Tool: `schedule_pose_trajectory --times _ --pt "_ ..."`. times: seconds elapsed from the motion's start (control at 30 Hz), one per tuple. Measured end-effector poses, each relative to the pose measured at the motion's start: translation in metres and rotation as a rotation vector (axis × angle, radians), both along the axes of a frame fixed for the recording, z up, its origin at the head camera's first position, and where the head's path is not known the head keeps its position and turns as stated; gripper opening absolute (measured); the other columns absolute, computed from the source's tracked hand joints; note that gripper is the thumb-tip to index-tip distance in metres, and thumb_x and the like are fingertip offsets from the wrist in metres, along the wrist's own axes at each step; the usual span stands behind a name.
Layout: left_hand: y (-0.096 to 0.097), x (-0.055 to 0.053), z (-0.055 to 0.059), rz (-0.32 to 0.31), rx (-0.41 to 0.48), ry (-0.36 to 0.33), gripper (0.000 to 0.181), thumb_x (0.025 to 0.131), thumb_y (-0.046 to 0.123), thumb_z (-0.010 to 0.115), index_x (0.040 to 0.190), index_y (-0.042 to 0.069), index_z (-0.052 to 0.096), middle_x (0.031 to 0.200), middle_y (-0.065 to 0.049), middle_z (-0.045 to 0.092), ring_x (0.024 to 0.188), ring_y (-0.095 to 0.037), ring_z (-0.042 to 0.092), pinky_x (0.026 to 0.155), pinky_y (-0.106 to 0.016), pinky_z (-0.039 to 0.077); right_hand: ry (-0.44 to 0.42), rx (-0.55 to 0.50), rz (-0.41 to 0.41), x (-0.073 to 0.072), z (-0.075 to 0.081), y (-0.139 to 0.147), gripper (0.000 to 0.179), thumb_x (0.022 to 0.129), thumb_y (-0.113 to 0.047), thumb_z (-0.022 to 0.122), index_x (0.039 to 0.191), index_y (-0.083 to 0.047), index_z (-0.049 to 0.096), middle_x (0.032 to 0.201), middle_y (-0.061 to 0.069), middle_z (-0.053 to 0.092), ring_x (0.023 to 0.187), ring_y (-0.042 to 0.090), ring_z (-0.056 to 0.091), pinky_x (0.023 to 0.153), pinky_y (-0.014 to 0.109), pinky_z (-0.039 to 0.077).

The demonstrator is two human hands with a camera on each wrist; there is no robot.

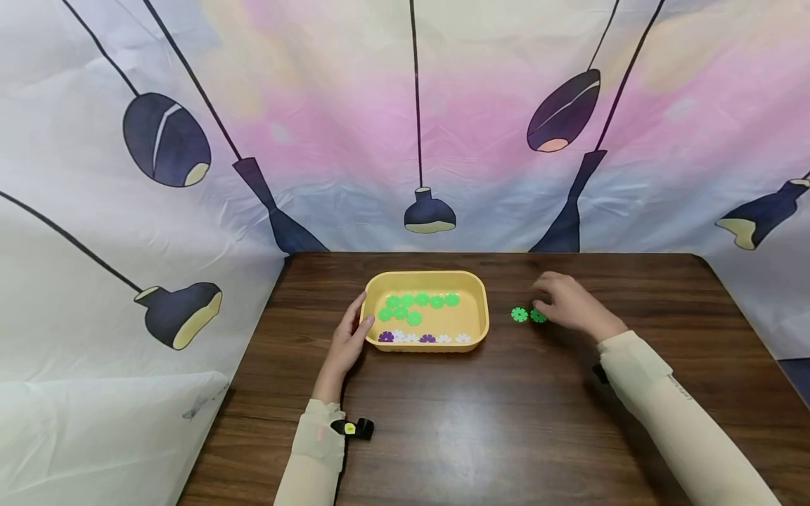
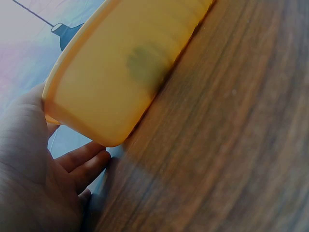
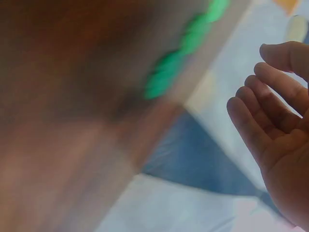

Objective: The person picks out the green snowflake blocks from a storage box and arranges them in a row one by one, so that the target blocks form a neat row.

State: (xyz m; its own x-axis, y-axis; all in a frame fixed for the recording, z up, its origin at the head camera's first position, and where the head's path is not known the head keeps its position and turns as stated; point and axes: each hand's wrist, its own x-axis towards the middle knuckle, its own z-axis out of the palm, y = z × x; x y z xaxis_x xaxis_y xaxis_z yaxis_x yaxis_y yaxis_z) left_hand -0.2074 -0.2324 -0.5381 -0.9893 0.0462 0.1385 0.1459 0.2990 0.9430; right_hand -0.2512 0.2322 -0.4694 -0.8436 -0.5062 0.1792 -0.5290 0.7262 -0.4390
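Note:
A yellow plastic basin (image 1: 425,276) stands on the table, holding several green flower-shaped notched discs (image 1: 422,299), with white (image 1: 463,338) and purple ones (image 1: 386,337) along its near side. My left hand (image 1: 346,343) grips the basin's left end, thumb at the rim and fingers along the outer wall (image 2: 91,92). To the right of the basin lie green discs (image 1: 519,314), one partly under my right hand (image 1: 566,302). In the right wrist view that hand (image 3: 277,116) has relaxed, slightly bent fingers, nothing between them, apart from the blurred green discs (image 3: 193,36).
The dark wooden table (image 1: 443,422) ends at a back edge close behind the basin. A cloth backdrop (image 1: 354,105) printed with hanging lamps rises behind it. A black strap device (image 1: 357,428) sits on my left wrist.

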Motion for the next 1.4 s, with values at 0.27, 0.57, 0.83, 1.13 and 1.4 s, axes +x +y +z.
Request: schedule_pose_trajectory --times 0.27,0.57,0.83,1.13,1.4 --pt "-0.002 -0.002 -0.001 0.003 0.009 0.006 0.058 0.111 0.025 0.057 0.165 0.018 0.038 0.169 -0.009 0.036 0.155 -0.029 0.03 0.123 -0.053 0.027 0.039 0.042 0.103 -0.02 0.03 -0.067 0.024 0.095 -0.006 0.075 0.118 0.003 0.076 0.111 0.015 0.069 0.094 0.028 0.067 0.081 0.046 0.058" --pt "0.0 -0.003 0.0 0.0 -0.011 0.003 0.058 0.111 0.025 0.056 0.165 0.017 0.038 0.168 -0.01 0.038 0.155 -0.031 0.031 0.123 -0.053 0.027 -0.019 0.053 0.157 -0.03 0.037 -0.126 0.03 0.097 -0.009 0.072 0.124 0.004 0.074 0.117 0.017 0.068 0.101 0.032 0.068 0.087 0.046 0.056" --pt "0.0 -0.001 0.002 -0.005 0.001 0.0 0.057 0.111 0.026 0.056 0.165 0.018 0.039 0.169 -0.007 0.036 0.157 -0.029 0.028 0.124 -0.052 0.025 -0.081 0.051 0.21 -0.032 0.025 -0.162 0.03 0.097 -0.007 0.072 0.125 0.005 0.074 0.123 0.019 0.07 0.112 0.034 0.068 0.095 0.047 0.056" --pt "-0.001 0.002 0.009 -0.009 -0.012 -0.066 0.06 0.112 0.021 0.054 0.167 0.012 0.033 0.17 -0.014 0.033 0.157 -0.033 0.027 0.125 -0.051 0.023 -0.125 0.042 0.262 -0.03 0.008 -0.2 0.028 0.096 -0.005 0.069 0.121 0.005 0.075 0.124 0.019 0.072 0.119 0.035 0.066 0.101 0.045 0.055" --pt "0.006 0.016 0.039 -0.032 -0.002 -0.049 0.058 0.111 0.018 0.056 0.164 0.005 0.036 0.165 -0.022 0.038 0.154 -0.037 0.031 0.124 -0.055 0.026 -0.173 0.033 0.266 -0.021 -0.018 -0.22 0.014 0.097 -0.003 0.065 0.083 -0.005 0.069 0.096 0.01 0.064 0.083 0.018 0.056 0.075 0.031 0.049"
